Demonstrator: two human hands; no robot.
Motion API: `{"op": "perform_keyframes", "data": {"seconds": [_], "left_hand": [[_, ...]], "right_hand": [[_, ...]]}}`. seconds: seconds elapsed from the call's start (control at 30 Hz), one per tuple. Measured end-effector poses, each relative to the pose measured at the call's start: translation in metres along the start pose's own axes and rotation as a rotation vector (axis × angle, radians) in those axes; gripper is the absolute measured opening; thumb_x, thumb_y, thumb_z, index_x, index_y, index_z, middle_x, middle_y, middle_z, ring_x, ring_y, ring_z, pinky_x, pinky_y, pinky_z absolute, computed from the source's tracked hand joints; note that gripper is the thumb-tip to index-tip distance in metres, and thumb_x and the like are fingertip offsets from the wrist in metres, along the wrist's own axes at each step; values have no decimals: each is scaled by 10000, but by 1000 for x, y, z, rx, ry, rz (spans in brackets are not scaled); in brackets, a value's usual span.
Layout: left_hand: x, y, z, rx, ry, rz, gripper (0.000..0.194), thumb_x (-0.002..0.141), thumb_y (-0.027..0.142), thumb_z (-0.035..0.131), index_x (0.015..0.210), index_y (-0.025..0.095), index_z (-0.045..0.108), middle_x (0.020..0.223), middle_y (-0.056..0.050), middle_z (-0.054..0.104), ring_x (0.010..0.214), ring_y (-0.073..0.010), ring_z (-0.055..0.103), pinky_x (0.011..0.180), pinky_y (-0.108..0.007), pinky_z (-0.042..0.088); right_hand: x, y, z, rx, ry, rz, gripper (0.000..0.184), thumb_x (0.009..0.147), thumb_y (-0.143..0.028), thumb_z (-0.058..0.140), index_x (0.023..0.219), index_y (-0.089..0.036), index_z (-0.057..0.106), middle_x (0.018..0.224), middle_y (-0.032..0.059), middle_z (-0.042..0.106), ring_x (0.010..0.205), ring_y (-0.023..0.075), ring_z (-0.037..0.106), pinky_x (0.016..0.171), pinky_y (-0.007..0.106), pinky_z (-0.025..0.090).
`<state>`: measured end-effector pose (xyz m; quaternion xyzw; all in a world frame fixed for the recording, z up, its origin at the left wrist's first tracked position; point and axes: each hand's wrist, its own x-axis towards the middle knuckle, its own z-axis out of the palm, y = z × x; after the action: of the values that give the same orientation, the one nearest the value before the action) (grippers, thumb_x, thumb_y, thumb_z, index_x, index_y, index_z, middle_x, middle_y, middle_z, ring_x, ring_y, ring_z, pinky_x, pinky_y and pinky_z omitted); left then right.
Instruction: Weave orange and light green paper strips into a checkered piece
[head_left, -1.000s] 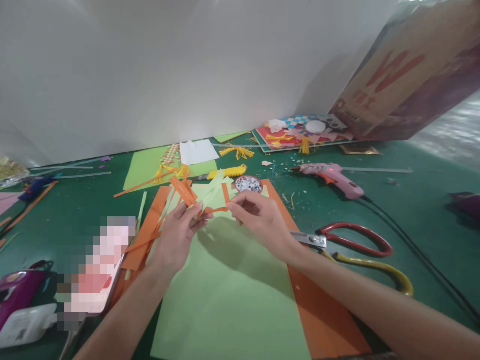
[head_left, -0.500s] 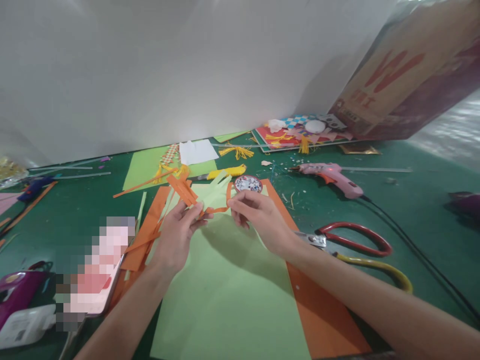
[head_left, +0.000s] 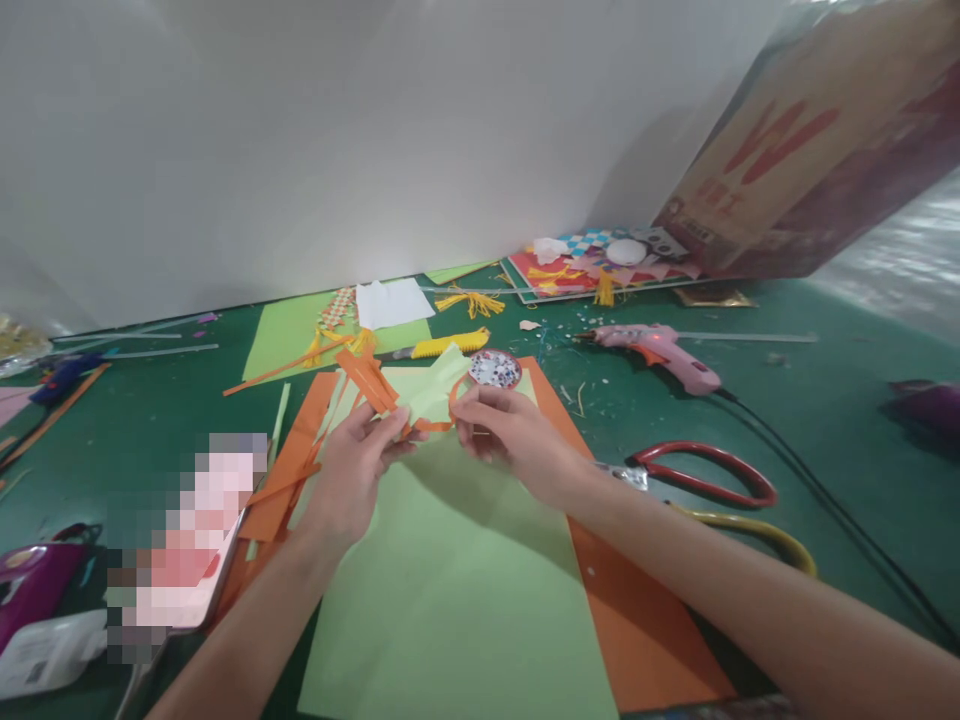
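Observation:
Between thumb and fingers, my left hand [head_left: 358,462] pinches a small bundle of woven paper strips, with orange strips [head_left: 367,380] standing up to the left and pale green strips [head_left: 442,372] fanning to the right. My right hand [head_left: 504,432] is closed on one orange paper strip [head_left: 454,388], which bends upward at the fingertips. Part of the weave is hidden behind my left fingers. Below both hands lies a light green paper sheet [head_left: 465,600], on top of orange paper [head_left: 637,620].
Scissors [head_left: 705,475] lie to the right, with a pink glue gun [head_left: 667,355] and its cord beyond. A yellow cutter [head_left: 450,343] and a round patterned disc [head_left: 495,369] sit behind my hands. At left are a phone [head_left: 202,540] and loose orange strips [head_left: 285,480].
The orange strip at my right fingertips has gone from a sharp upright bend to a softer curve. The green strips have shifted slightly. Both hands keep their hold, and the view has moved a little.

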<state>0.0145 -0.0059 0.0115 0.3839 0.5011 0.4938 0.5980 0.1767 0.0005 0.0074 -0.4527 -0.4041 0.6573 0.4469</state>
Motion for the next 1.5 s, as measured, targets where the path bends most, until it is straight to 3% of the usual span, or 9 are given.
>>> {"op": "perform_keyframes", "data": {"seconds": [0.17, 0.43, 0.77, 0.93, 1.17, 1.5], "left_hand": [[1, -3, -1, 111, -6, 7, 201, 696, 355, 733, 744, 176, 655, 716, 7, 670, 657, -108, 631, 644, -216, 464], [0, -1, 2, 99, 46, 49, 265, 630, 361, 766, 758, 162, 647, 698, 13, 659, 616, -103, 624, 600, -207, 472], [0, -1, 1, 63, 98, 100, 220, 649, 333, 754, 733, 168, 634, 648, 34, 646, 591, -95, 630, 581, -197, 480], [2, 0, 2, -20, 115, 94, 233, 614, 319, 783, 673, 169, 616, 628, 48, 613, 590, -94, 626, 590, -196, 488], [1, 0, -1, -69, 90, 44, 245, 613, 315, 787, 661, 159, 605, 660, 40, 597, 614, -94, 617, 588, -197, 482], [2, 0, -2, -98, 74, 43, 233, 644, 310, 780, 649, 160, 602, 658, 44, 591, 610, -80, 596, 608, -196, 478]], "right_hand": [[1, 0, -1, 79, 3, 93, 136, 666, -268, 616, 602, -185, 529, 491, -51, 507, 452, 70, 450, 447, 241, 258], [3, 3, -4, 80, -49, 130, 257, 684, -353, 659, 577, -178, 505, 513, -43, 523, 456, 68, 463, 447, 236, 271], [5, 5, -6, 88, -67, 186, 250, 678, -341, 679, 591, -174, 514, 517, -43, 540, 454, 63, 457, 460, 227, 311], [2, 3, -4, 53, -62, 124, 223, 674, -330, 686, 621, -177, 532, 524, -54, 528, 459, 55, 442, 461, 225, 294], [-1, 2, -1, -45, -36, -92, 227, 668, -356, 704, 687, -193, 546, 525, -66, 514, 467, 69, 448, 467, 241, 300], [-1, 5, 1, -65, 12, -182, 265, 708, -404, 659, 632, -198, 510, 529, -52, 519, 457, 76, 457, 444, 243, 314]]}}
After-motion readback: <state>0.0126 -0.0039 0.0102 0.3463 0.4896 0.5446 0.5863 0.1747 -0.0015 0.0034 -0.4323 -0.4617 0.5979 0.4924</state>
